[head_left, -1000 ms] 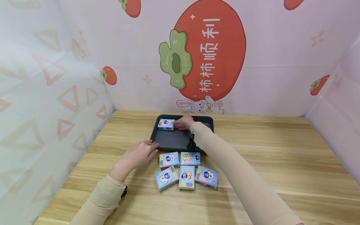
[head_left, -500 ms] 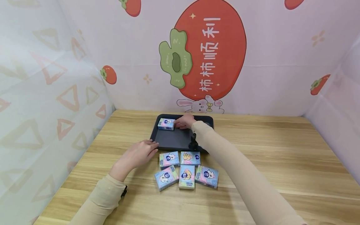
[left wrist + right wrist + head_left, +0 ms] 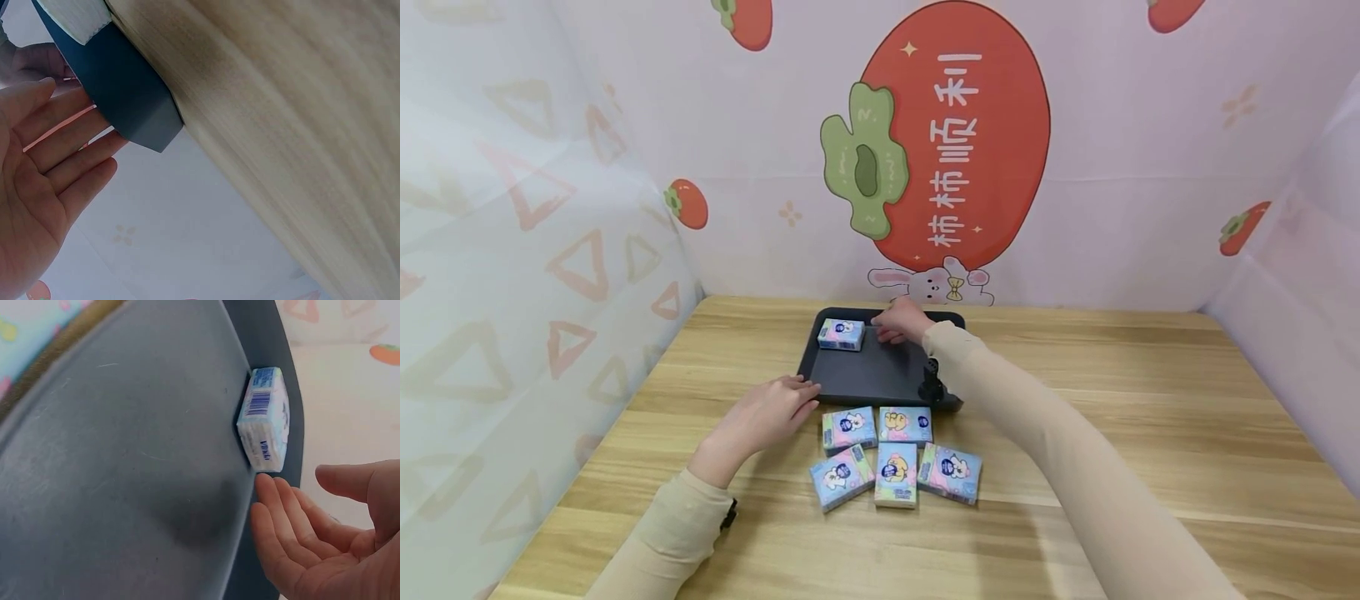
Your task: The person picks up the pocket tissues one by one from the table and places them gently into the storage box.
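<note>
A black tray (image 3: pixel 865 379) lies at the back of the table, with one small tissue pack (image 3: pixel 841 333) in its far left corner. My right hand (image 3: pixel 902 321) is over the tray just right of that pack, holding nothing. In the right wrist view its fingers (image 3: pixel 284 525) are extended, their tips close to the end of the pack (image 3: pixel 265 419). My left hand (image 3: pixel 771 412) rests at the tray's near left corner; in the left wrist view its straight fingers (image 3: pixel 81 159) touch the tray's wall (image 3: pixel 140 115).
Several more tissue packs (image 3: pixel 897 475) with cartoon prints lie grouped on the wooden table (image 3: pixel 1120 400), just in front of the tray. Behind the table hangs a printed backdrop (image 3: pixel 1112 208), and another printed sheet (image 3: pixel 572 275) closes off the left side.
My right hand has let go of the tissue pack in the tray and drawn a little to the right, leaving a gap. The left hand has stayed in place.
</note>
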`<state>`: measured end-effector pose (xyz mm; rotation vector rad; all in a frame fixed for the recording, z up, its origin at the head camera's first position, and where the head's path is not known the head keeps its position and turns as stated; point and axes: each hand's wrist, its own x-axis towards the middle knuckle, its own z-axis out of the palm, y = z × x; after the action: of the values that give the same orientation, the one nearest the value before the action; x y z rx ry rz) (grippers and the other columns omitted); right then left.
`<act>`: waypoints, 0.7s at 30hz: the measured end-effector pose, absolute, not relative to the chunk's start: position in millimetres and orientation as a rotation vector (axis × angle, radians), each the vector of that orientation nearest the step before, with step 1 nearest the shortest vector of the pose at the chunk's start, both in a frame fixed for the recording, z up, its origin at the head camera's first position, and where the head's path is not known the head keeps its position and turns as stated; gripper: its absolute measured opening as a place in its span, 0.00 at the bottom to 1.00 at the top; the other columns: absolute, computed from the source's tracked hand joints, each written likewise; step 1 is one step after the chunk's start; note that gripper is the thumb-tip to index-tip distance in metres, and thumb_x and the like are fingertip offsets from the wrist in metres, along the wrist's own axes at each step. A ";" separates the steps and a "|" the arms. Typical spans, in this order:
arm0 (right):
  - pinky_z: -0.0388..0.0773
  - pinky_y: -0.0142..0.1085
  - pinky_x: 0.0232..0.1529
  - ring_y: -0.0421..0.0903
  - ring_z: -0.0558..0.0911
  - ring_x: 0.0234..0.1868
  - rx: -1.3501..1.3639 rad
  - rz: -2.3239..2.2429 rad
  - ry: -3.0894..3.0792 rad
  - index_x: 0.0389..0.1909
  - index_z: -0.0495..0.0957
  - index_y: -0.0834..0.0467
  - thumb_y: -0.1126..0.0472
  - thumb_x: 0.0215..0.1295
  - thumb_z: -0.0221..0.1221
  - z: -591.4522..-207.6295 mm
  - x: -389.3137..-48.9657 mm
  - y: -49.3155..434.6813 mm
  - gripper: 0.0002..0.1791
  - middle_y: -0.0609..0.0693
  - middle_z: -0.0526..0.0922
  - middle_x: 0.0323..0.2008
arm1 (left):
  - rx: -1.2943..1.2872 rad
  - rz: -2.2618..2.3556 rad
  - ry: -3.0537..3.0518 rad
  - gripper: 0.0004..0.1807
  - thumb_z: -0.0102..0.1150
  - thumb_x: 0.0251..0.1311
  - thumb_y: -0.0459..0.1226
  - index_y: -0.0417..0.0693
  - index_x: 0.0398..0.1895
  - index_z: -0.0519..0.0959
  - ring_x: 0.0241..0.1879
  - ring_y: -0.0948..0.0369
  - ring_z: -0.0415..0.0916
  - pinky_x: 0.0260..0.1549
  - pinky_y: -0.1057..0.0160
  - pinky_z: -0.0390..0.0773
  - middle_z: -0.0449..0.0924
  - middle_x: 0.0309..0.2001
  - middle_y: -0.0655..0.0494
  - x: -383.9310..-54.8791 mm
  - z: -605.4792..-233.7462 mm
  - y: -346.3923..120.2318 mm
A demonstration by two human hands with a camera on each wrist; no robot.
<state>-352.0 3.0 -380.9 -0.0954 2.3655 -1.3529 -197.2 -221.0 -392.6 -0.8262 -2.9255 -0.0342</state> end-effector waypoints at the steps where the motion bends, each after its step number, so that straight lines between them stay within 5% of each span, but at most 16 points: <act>1: 0.81 0.43 0.51 0.54 0.84 0.47 -0.115 -1.339 2.376 0.48 0.77 0.64 0.57 0.66 0.58 -379.3 -350.1 4.3 0.16 0.59 0.84 0.44 | -0.826 -0.033 -2.926 0.17 0.53 0.66 0.40 0.40 0.51 0.81 0.54 0.48 0.77 0.52 0.49 0.78 0.81 0.51 0.42 -197.2 -392.9 -221.0; 21: 0.83 0.44 0.46 0.50 0.86 0.41 -0.439 -1.109 2.516 0.43 0.83 0.60 0.53 0.65 0.59 -345.6 -311.2 22.1 0.15 0.53 0.86 0.39 | -0.823 -0.049 -2.923 0.16 0.53 0.66 0.40 0.40 0.51 0.81 0.54 0.48 0.77 0.52 0.49 0.78 0.81 0.51 0.42 -196.8 -393.9 -222.3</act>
<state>-311.2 22.1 -345.6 -0.4389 2.5158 -1.1094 -196.8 -222.3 -393.9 -0.8233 -2.9233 -0.0485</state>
